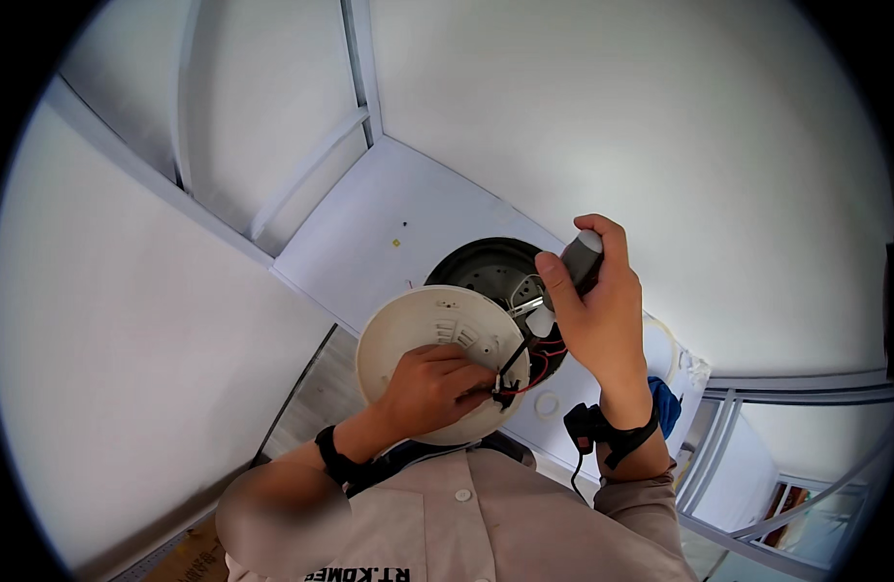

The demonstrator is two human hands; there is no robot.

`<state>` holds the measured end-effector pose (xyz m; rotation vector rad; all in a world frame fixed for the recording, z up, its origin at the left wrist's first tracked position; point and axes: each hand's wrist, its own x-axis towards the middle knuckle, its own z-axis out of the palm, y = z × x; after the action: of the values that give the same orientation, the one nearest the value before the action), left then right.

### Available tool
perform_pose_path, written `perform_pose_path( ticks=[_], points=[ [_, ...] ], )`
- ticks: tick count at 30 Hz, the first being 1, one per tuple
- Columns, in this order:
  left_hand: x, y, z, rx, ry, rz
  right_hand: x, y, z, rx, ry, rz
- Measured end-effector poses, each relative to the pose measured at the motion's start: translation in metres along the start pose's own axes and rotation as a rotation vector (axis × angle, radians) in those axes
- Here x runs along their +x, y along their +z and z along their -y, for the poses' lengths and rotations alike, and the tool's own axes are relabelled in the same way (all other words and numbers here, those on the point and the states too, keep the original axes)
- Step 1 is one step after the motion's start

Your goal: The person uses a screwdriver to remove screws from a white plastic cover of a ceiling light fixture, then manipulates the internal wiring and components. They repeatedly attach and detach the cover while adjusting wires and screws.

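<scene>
A round cream plastic shell (398, 335), with slots and small holes inside, is tilted in front of my body. My left hand (432, 388) reaches into it, fingers pinched at a small black wired part (506, 391) near the right rim. The fingertips partly cover that part. My right hand (602, 310) is wrapped round the grey handle of a screwdriver (581, 258), whose dark shaft slants down to the black part. Behind the shell lies a dark round housing (476, 267); red wires (547, 369) run between the two. A white piece (540, 321) shows beside the shaft.
The white table (359, 213) carries a tiny yellow piece (396, 242) and a dark speck further back. A tape-like ring (547, 404) lies right of the shell. Something blue (666, 405) sits behind my right wrist. White partition walls with grey frames stand close around.
</scene>
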<state>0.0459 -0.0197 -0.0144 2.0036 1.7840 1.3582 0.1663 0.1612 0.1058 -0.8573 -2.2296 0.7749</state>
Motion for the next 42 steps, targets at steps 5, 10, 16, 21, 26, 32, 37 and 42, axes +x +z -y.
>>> perform_pose_path(
  ticks=[5,10,16,21,26,32,37,42],
  points=[
    [0.001,-0.003,-0.003,0.004,-0.007,-0.011,-0.004,0.006,-0.006,0.115,0.071,-0.08],
    [0.001,-0.004,-0.005,0.006,0.003,-0.041,-0.009,0.008,-0.015,0.184,0.082,-0.165],
    [-0.003,-0.003,-0.002,-0.042,-0.019,-0.059,-0.013,0.009,-0.018,0.226,0.078,-0.218],
    [-0.003,-0.004,0.001,-0.086,-0.004,-0.049,-0.015,0.008,-0.016,0.211,0.092,-0.237],
    [-0.004,-0.004,0.002,-0.107,0.009,-0.065,-0.016,0.008,-0.014,0.188,0.108,-0.235],
    [-0.001,-0.005,0.002,-0.073,0.017,-0.054,-0.015,0.009,-0.02,0.189,0.086,-0.257],
    [0.002,-0.005,0.004,-0.023,0.067,-0.062,-0.012,0.006,-0.017,0.229,0.099,-0.255],
    [0.005,-0.003,0.007,0.048,0.175,-0.04,-0.009,0.002,-0.014,0.29,0.13,-0.257]
  ],
)
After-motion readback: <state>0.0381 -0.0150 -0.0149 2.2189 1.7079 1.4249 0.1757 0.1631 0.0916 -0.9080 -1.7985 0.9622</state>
